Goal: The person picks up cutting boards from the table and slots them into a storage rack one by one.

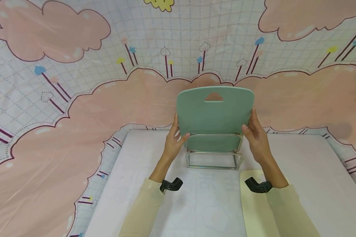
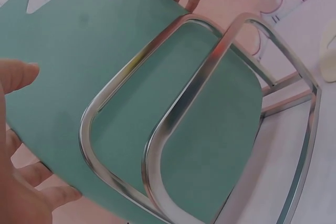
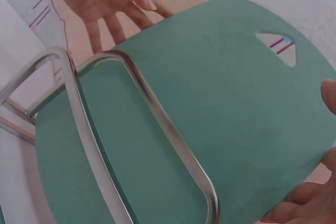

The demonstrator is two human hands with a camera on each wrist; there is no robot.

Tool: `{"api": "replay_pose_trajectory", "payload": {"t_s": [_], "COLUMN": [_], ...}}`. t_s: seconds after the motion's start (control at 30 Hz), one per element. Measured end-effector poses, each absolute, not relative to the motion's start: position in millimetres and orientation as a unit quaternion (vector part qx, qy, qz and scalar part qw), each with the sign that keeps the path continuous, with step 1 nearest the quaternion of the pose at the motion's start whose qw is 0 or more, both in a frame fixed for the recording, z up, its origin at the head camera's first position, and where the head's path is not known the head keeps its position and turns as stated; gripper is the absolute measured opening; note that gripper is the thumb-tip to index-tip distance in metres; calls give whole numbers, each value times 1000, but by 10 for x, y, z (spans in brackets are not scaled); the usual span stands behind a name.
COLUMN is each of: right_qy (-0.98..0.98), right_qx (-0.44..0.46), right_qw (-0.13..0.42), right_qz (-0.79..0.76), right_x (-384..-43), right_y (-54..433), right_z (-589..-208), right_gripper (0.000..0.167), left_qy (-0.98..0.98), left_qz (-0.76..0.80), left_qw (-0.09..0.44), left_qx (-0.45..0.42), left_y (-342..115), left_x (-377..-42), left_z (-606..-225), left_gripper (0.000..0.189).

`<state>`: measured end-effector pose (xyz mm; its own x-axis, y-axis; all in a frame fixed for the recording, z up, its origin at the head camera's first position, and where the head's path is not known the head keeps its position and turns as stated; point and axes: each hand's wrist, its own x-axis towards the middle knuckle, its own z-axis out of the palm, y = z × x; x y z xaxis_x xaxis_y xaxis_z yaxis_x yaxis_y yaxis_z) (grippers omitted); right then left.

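Observation:
A green cutting board with a cut-out handle near its top stands upright in a metal wire rack. Two rounded loops of the rack cross in front of its lower part. At the board's left edge is my left hand, fingers fairly straight with their tips at the edge and partly behind it. Its thumb stands off from the face. My right hand is at the opposite edge, fingertips along the side and thumb in front. Whether that thumb presses the board, I cannot tell.
On the white tabletop, a pale yellow board-like piece lies flat, partly under the right forearm. Behind the table hangs a cloth printed with pink clouds. A black band is worn on each wrist.

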<state>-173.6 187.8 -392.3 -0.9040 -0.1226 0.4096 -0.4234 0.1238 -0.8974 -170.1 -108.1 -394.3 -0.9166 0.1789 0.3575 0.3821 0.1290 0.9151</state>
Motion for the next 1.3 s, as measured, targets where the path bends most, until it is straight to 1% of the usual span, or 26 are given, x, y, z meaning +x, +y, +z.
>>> {"api": "replay_pose_trajectory", "payload": {"t_s": [0.33, 0.6, 1.0, 1.3], "right_qy": [-732, -754, -742, -744], "right_qx": [191, 177, 173, 181], "right_qw": [117, 110, 73, 58], "right_qz": [643, 623, 643, 640], "right_x": [-1745, -1765, -1857, -1939], "right_y": [1938, 1982, 2025, 2053], "right_z": [-3944, -3953, -3924, -3919], "right_gripper": [66, 65, 67, 68], "left_qy": [-756, -760, -770, -786], "left_qz": [-621, -615, -605, -590], "left_qw": [82, 81, 83, 70], "left_qx": [-190, -193, -187, -170], "left_y": [-1057, -1030, -995, -992], "left_x": [-1713, -1735, -1797, -1839], "left_z": [-3944, -3937, -3924, -3888], "left_gripper": [79, 79, 78, 78]}}
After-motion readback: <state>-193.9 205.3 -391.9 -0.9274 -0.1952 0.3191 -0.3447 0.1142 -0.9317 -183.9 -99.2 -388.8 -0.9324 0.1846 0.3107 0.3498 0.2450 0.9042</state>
